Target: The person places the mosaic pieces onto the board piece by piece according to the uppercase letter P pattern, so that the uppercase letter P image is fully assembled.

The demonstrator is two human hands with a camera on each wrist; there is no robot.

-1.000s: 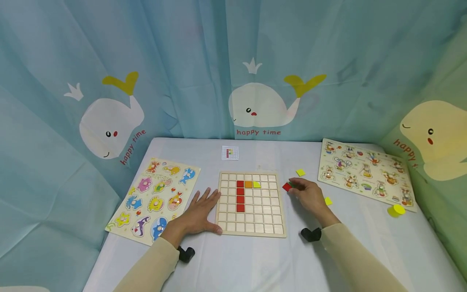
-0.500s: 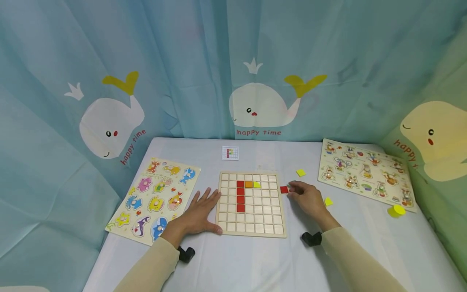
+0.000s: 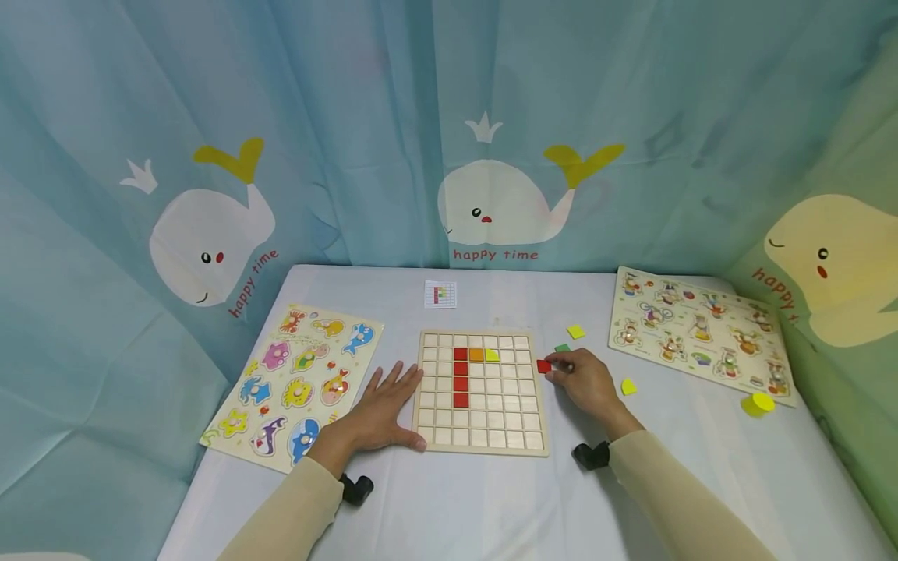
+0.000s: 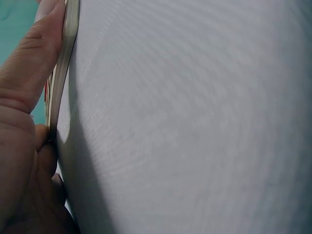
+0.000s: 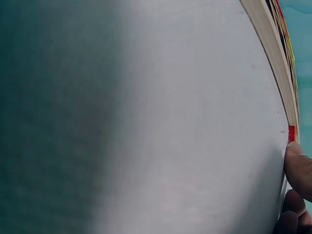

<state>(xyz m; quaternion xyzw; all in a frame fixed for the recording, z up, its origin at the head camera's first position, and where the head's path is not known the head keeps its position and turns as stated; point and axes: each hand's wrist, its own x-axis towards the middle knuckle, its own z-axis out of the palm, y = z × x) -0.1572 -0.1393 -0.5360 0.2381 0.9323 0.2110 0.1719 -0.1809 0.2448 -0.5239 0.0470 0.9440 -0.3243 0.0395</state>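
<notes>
The left wrist view shows little beyond white table (image 4: 195,122), a thumb and the thin edge of the grid board (image 4: 61,87); the right wrist view is much the same, with only a sliver of the red tile (image 5: 291,133) at a fingertip and the board (image 5: 273,53) seen edge-on. From the head view, the card (image 3: 440,294) at the table's far side is too small to read.

The sea puzzle (image 3: 298,382) lies at the left. The left hand (image 3: 379,409) rests flat beside it, fingers spread and straight, thumb along the board's (image 3: 480,436) left edge. The board holds four red tiles in a column, then an orange and a yellow one in the top row of that column.

The red tile (image 3: 543,365) is a small flat square on the table, just right of the board. The right hand (image 3: 585,382) pinches it with its fingertips. A green tile (image 3: 562,348) and two yellow tiles (image 3: 576,332) lie near; the animal puzzle (image 3: 701,335) is at the right.
</notes>
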